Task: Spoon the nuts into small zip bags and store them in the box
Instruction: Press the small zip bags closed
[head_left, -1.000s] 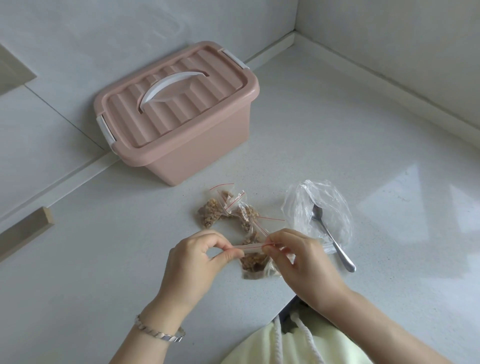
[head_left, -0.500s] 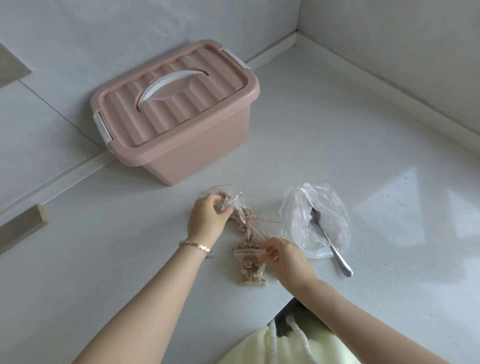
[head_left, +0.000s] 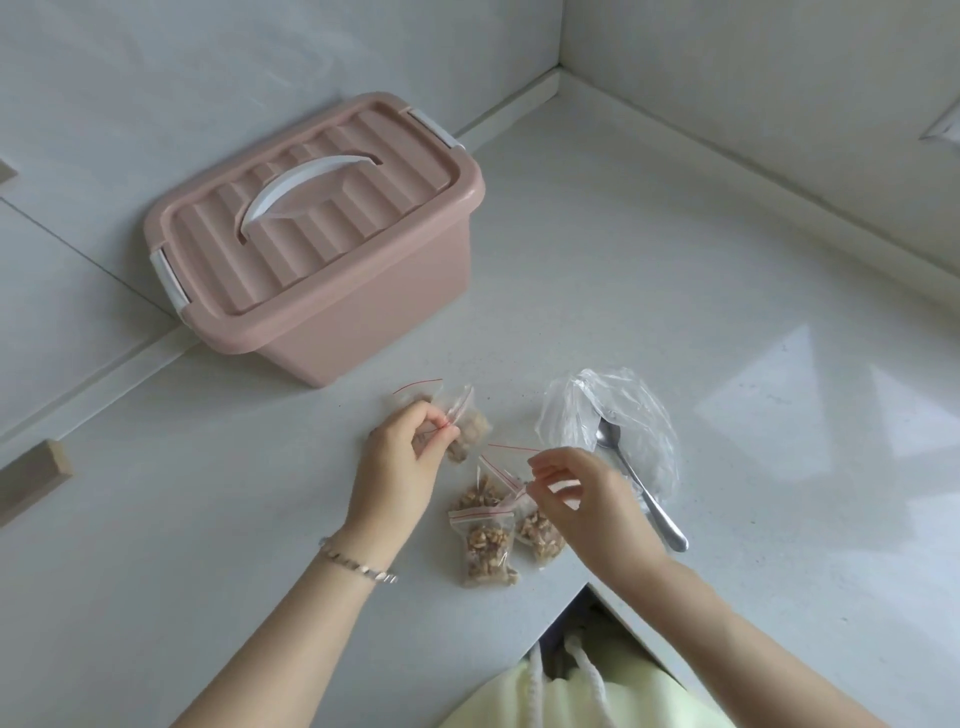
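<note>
Several small zip bags of chopped nuts lie on the white counter (head_left: 727, 364). My left hand (head_left: 400, 467) pinches the red-striped top of one filled bag (head_left: 467, 431), lifting it slightly. My right hand (head_left: 587, 499) pinches the top of another filled bag (head_left: 540, 530) beside a sealed bag (head_left: 485, 540) lying flat. A further bag (head_left: 415, 395) shows behind my left hand. The pink storage box (head_left: 332, 291) stands behind them with its lid closed and latched. A metal spoon (head_left: 639, 483) lies on the crumpled clear plastic bag (head_left: 613, 415) to the right.
The counter meets walls at the back left and back right, forming a corner. The counter's front edge has a notch near my body, where light yellow clothing with white drawstrings shows. A wooden handle (head_left: 36, 473) sticks out at the far left.
My hands let go of the bag they were sealing; it now lies flat. My left hand reached forward and took a bag by its top. My right hand took hold of another bag.
</note>
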